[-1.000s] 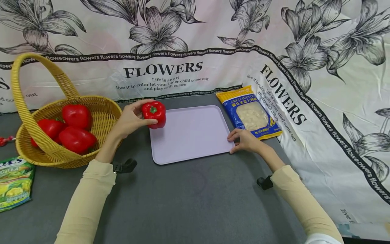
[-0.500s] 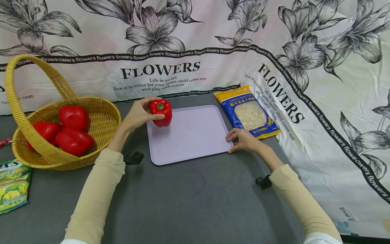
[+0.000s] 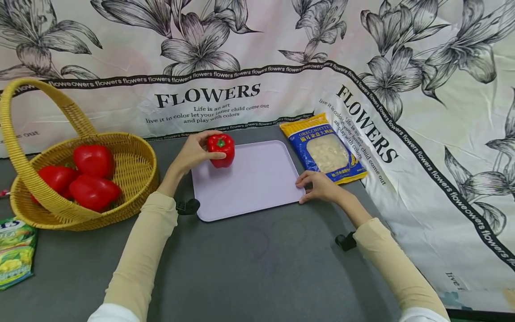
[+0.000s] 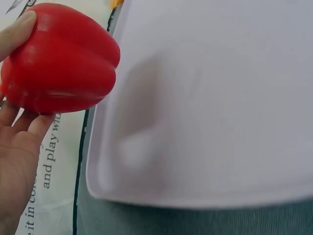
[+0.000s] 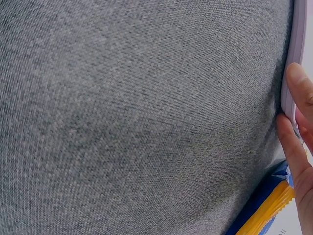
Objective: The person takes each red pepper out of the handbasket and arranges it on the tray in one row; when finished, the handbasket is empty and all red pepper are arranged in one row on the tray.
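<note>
A red bell pepper (image 3: 221, 150) with a green stem is gripped between the thumb and fingers of my left hand (image 3: 195, 153). It hangs over the far left part of a pale lilac tray (image 3: 253, 188); the left wrist view shows the pepper (image 4: 63, 58) raised above the tray, casting a shadow on it. At the tray's near right corner, my right hand (image 3: 319, 185) holds the rim between thumb and fingers. From the right wrist view, the thumb (image 5: 301, 85) and a finger touch the tray's edge (image 5: 293, 58) from two sides of the corner.
A yellow wicker basket (image 3: 137, 156) with a tall handle stands at left, several red peppers (image 3: 94, 161) inside. A blue and yellow orecchiette bag (image 3: 326, 150) lies by the tray's right side. A green packet (image 3: 16, 255) is at the left edge. Floral cloth (image 3: 225, 107) backs the grey table.
My left hand has moved right with the bell pepper, farther over the tray. The right hand stays at the tray's corner. The whole view has shifted slightly.
</note>
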Action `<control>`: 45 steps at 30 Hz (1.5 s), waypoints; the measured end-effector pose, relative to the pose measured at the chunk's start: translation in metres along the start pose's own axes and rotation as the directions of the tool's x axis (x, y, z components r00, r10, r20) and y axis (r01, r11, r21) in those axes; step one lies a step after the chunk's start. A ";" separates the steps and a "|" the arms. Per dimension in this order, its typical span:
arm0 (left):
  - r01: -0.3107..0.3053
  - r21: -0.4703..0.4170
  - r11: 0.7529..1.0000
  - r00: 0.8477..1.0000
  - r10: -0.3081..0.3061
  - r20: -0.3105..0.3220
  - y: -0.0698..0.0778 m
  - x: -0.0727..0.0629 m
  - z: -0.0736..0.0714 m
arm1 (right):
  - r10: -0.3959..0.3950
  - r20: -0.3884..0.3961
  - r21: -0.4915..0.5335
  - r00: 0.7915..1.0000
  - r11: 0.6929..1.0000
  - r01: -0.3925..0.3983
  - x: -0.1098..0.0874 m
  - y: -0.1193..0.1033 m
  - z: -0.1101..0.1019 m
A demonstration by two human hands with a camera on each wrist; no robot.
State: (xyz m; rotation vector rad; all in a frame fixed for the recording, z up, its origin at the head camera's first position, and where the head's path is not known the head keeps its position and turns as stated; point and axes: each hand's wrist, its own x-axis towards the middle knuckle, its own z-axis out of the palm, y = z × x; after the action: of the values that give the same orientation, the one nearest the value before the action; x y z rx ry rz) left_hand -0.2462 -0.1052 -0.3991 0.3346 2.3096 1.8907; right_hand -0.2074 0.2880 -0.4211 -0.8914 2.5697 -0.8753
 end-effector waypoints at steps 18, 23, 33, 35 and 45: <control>0.013 0.007 1.000 1.000 -0.013 -0.010 -0.006 0.018 0.038 | -0.005 0.003 -0.034 1.000 0.999 0.005 -0.004 0.003 0.006; -0.012 0.030 0.999 1.000 0.013 -0.029 -0.007 0.022 0.049 | -0.010 -0.001 -0.032 1.000 0.999 0.010 -0.004 0.003 0.005; 0.004 0.085 0.996 1.000 -0.006 0.022 -0.006 0.037 0.066 | -0.023 0.010 -0.032 1.000 0.999 0.024 -0.001 0.000 0.004; 0.009 0.087 0.996 1.000 -0.012 0.029 -0.005 0.040 0.069 | -0.018 0.007 -0.034 1.000 0.999 0.018 0.000 0.000 0.003; 0.007 0.127 0.992 1.000 -0.011 0.024 -0.002 0.047 0.076 | -0.011 -0.060 -0.059 0.998 0.998 0.007 -0.003 -0.002 0.007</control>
State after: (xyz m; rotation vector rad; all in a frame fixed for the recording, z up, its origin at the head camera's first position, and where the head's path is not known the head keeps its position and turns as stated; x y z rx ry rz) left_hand -0.2733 -0.0212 -0.4144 0.3594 2.4164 1.7292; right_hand -0.2014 0.2853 -0.4251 -0.9066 2.6576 -0.8459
